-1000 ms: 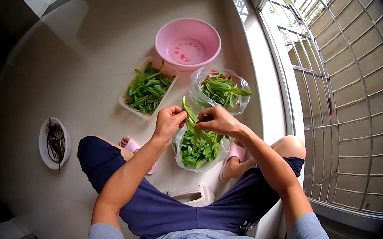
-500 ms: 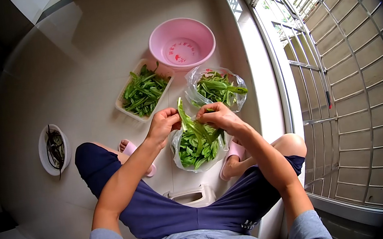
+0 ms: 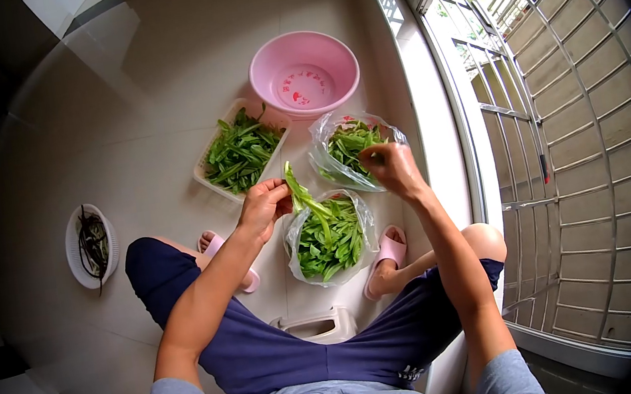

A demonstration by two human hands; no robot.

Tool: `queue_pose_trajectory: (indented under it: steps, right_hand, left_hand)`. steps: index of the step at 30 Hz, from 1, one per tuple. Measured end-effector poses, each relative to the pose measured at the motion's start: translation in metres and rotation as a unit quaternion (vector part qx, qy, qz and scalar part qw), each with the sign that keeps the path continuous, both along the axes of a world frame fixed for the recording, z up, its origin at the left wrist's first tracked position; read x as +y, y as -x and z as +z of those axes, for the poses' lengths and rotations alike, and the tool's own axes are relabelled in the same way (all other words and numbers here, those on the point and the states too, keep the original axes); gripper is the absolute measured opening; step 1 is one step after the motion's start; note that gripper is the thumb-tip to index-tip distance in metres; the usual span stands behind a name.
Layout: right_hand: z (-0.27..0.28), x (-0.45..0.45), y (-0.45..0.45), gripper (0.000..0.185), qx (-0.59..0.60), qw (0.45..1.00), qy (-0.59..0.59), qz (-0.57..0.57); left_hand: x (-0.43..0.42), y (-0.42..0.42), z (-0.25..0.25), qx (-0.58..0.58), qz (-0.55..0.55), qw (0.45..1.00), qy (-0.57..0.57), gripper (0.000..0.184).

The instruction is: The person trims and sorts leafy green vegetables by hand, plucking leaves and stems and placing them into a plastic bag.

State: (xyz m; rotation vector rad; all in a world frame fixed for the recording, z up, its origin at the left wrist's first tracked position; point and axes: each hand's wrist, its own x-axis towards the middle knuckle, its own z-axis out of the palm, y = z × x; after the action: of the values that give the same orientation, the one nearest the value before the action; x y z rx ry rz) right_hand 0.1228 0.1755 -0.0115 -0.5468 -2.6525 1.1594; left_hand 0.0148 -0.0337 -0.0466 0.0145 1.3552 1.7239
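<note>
In my left hand (image 3: 265, 208), thumb and fingers pinch the upper part of a leafy green stalk (image 3: 305, 196), whose lower end hangs over the near plastic bag (image 3: 370, 242) full of green leaves (image 3: 329, 235). My right hand (image 3: 392, 170) is at the near right side of the farther plastic bag (image 3: 326, 155), which holds more greens (image 3: 352, 141). Its fingers are bent together, and whatever is between them cannot be made out. Left of that bag, a rectangular tray (image 3: 208, 178) carries a heap of long green leaves (image 3: 243, 151).
A pink basin (image 3: 302, 62) stands behind the greens. To the left is a white basket (image 3: 74, 259) with dark, thin strands. Between my legs sits a pale plastic stool (image 3: 341, 324). A low ledge and a barred window (image 3: 569, 161) run along the right side.
My right hand has left the stalk and moved forward and right to the farther bag. My left hand still holds the stalk, nearly in place.
</note>
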Motion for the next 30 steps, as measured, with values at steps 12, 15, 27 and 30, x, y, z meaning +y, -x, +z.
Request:
queue_pose_trajectory:
  steps: [12,15,27,30]
  right_hand:
    - [0.009,-0.049,-0.004,0.017,-0.141,0.951,0.240,0.134]
    - [0.001,-0.055,-0.004,0.015,-0.110,0.943,0.314,0.008]
    - [-0.005,0.004,0.007,0.010,0.148,0.982,-0.028,-0.115]
    - [-0.019,0.024,0.015,0.011,0.131,0.978,-0.057,-0.150]
  left_hand:
    - [0.002,-0.004,0.003,0.023,0.009,1.000,-0.004,0.005]
    - [0.003,-0.005,0.001,0.039,0.023,0.999,-0.002,0.004]
    - [-0.003,0.001,0.001,-0.084,0.059,0.994,-0.027,0.004]
    - [-0.003,0.002,-0.003,-0.098,0.040,0.994,-0.024,0.007]
